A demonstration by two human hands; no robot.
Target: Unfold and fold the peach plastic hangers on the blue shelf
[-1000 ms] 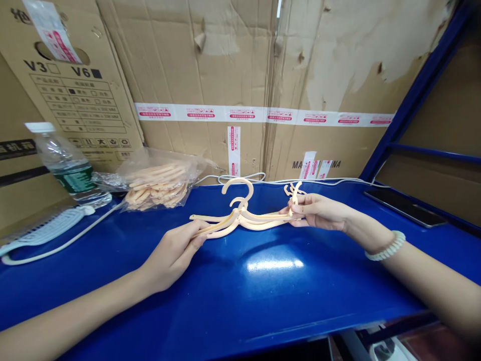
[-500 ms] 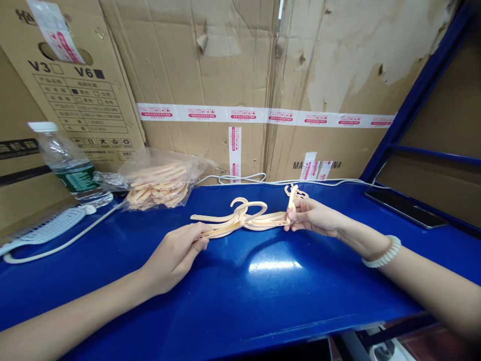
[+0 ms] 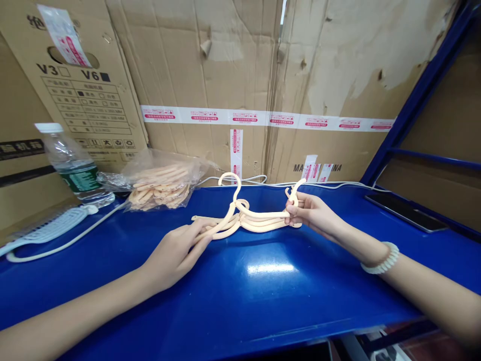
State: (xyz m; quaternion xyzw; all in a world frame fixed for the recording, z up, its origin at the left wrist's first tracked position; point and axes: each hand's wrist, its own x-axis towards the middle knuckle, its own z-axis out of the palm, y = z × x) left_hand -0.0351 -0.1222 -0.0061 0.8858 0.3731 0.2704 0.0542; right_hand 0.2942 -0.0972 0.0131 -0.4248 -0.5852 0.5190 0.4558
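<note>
A cream plastic clothes hanger [image 3: 257,214] is stretched between my two hands, its hook standing up. My left hand [image 3: 171,253] is closed around the hanger's left arm. At the opposite end, my right hand [image 3: 311,213] pinches a small cream hook piece [image 3: 298,186] against the tip of the right arm. More cream hangers [image 3: 259,226] lie just under and behind the held one, partly hidden by it. Behind my right fingers, other small hook pieces [image 3: 287,192] are mostly covered.
A clear bag of cream plastic parts [image 3: 161,188] rests at the back left, near a water bottle [image 3: 77,168] and a pale hairbrush [image 3: 56,225]. A black phone [image 3: 406,210] lies right on the blue table [image 3: 240,306]. Cardboard [image 3: 206,70] and a white cable [image 3: 338,185] line the back.
The hanger has turned so that its hook, flat before, now points upward. The small hook piece in my right hand has tilted to the right. Both hands have kept nearly the same places.
</note>
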